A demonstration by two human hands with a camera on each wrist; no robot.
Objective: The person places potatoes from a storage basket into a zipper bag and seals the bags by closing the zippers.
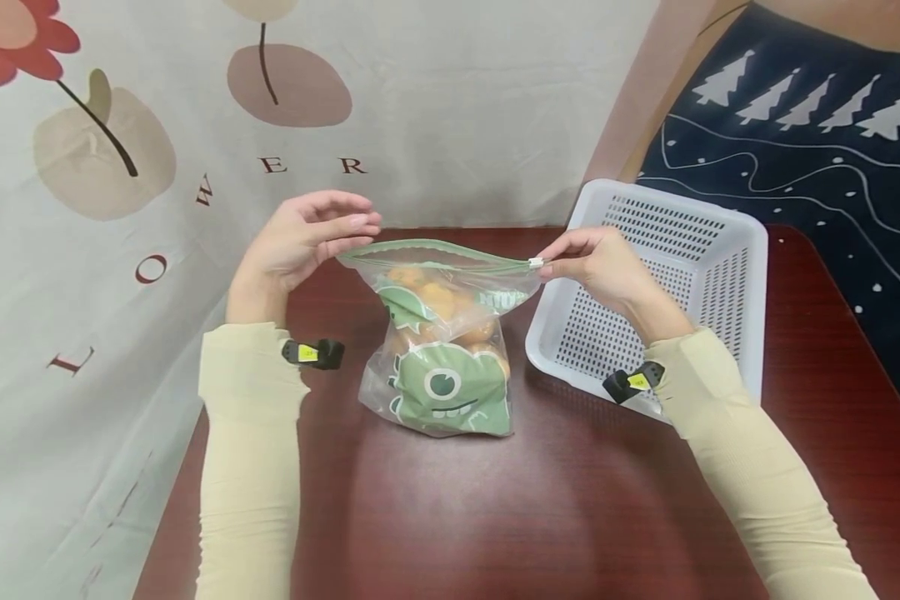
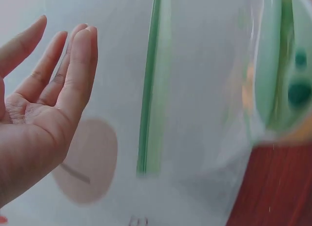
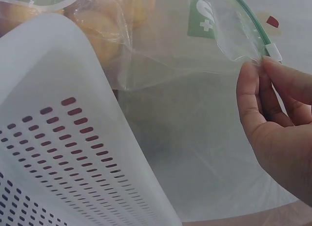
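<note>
A clear zip bag [image 1: 453, 392] with a green one-eyed monster print stands on the table, several round orange-yellow fruits [image 1: 438, 300] inside. Along its top runs a green zip strip [image 2: 147, 89], with a white slider [image 1: 536, 262] at the right end. My right hand [image 1: 600, 262] pinches the bag's top right corner beside the slider [image 3: 274, 52]. At the other end, my left hand [image 1: 303, 237] hovers by the top left corner. The left wrist view shows that hand [image 2: 53, 99] apart from the strip, fingers extended and holding nothing.
A white perforated plastic basket [image 1: 536, 346] stands just right of the bag, under my right forearm. The dark red table [image 1: 450, 517] meets a printed curtain [image 1: 465, 142] behind. Dark blue cloth with white trees [image 1: 802, 158] hangs at the right.
</note>
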